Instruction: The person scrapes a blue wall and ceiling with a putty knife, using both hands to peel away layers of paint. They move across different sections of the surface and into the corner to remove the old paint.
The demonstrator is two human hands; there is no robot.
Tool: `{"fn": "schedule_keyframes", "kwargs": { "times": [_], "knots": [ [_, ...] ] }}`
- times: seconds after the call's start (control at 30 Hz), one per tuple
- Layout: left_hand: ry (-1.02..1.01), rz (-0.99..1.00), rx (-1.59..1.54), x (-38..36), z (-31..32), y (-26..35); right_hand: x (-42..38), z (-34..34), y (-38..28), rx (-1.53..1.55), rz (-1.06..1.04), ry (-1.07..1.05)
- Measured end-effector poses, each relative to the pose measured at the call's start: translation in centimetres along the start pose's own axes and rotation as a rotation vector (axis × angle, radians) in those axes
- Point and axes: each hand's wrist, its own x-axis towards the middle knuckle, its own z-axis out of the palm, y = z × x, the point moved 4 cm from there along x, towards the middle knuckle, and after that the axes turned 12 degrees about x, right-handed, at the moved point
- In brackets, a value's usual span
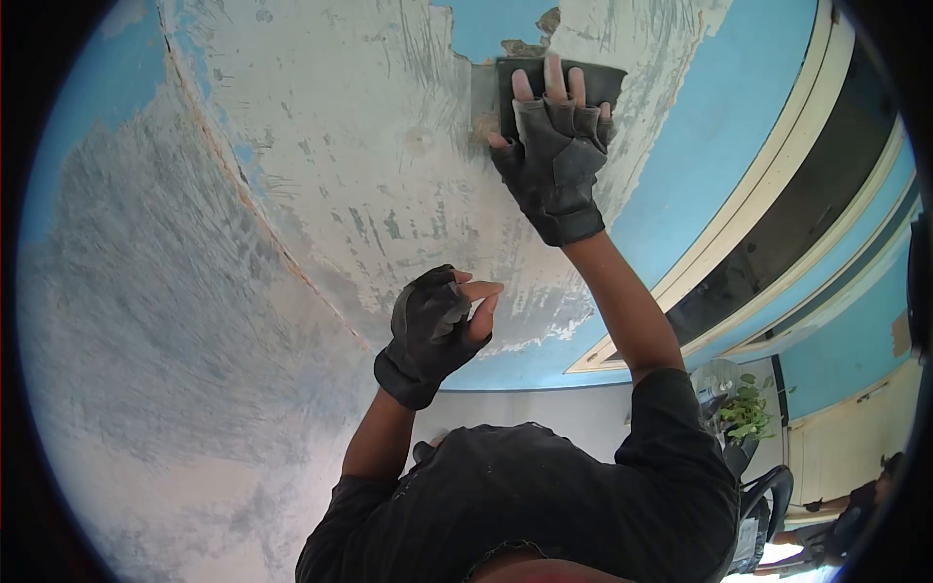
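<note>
Soft, even daylight; white glare at the lower right; fisheye distortion bends the wall [369, 165] toward black corners.

There are two hands [428, 328] [559, 151], one sheet [609, 85], one plant [746, 412].

Apparently a room, patchy blue wall [734, 126], potted plant [746, 410]

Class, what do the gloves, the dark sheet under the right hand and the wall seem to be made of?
Gloves: matte black leather or synthetic, judging by creases and seams.
Dark sheet: perhaps abrasive paper; thin, flat and dull, though its grit is not visible.
Wall: probably plaster or filler, patchy and scratched, with flat blue paint around.
</note>
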Motion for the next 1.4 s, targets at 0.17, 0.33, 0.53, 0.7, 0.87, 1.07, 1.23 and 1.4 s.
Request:
{"fn": "schedule_keyframes", "kwargs": {
  "times": [0.17, 0.33, 0.53, 0.7, 0.87, 1.07, 1.23, 1.4],
  "knots": [
    [-0.003, 0.030, -0.030, -0.2, -1.3, -2.5, -4.1, 3.2, -3.9, -0.005, 0.137, -0.166],
    [-0.020, 0.073, -0.105, -0.3, -2.5, -4.4, -5.9, 5.7, -6.9, 0.039, 0.066, -0.168],
    [-0.076, 0.074, -0.203, -1.0, -2.2, -5.6, 2.9, 4.6, -7.8, 0.021, 0.004, -0.031],
    [-0.036, 0.098, -0.209, -0.6, -4.0, -6.7, -3.7, 7.5, -10.6, 0.055, 0.074, -0.207],
    [0.002, 0.067, -0.200, -0.9, -5.6, -8.0, -5.2, 8.2, -11.7, 0.108, -0.046, -0.279],
    [-0.005, 0.084, -0.200, -1.2, -4.9, -8.0, 9.9, 5.7, -11.1, -0.039, -0.209, -0.035],
    [0.015, 0.053, -0.197, -1.7, -4.8, -8.2, 10.6, 6.6, -11.5, -0.037, -0.171, 0.107],
    [-0.009, 0.034, -0.211, -2.1, -5.5, -8.9, 3.2, 8.3, -12.8, -0.021, -0.112, -0.111]
  ]
}}
